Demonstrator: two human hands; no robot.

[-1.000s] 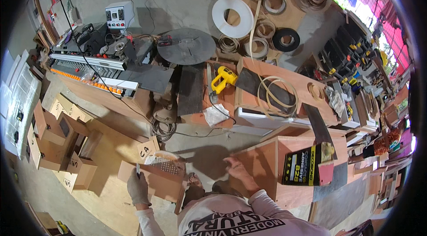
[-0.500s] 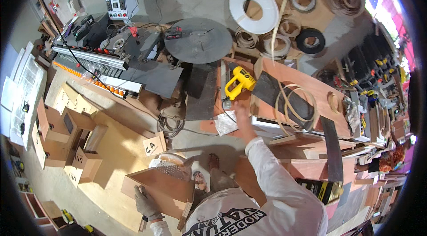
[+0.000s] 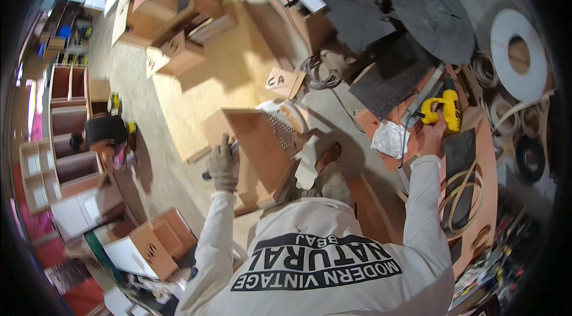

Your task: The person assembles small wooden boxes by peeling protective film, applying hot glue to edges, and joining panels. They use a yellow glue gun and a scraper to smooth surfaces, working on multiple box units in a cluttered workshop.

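Heat gun (image 3: 452,114) right of box (image 3: 262,158)

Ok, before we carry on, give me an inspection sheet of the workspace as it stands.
Surface: pale plywood sheet on the concrete floor; wooden boxes toward its far end.
Work items: open wooden box; yellow gun-shaped tool.
Clutter: crumpled white sheet near the tool; white ring-shaped roll farther right.
Hands: left hand gloved, at the open box, holding a slim object, mostly hidden; right hand bare, at the tool's handle, grip unclear.
Cables: loose coil on the floor.
Surroundings: another person at left, by open-fronted cabinets.
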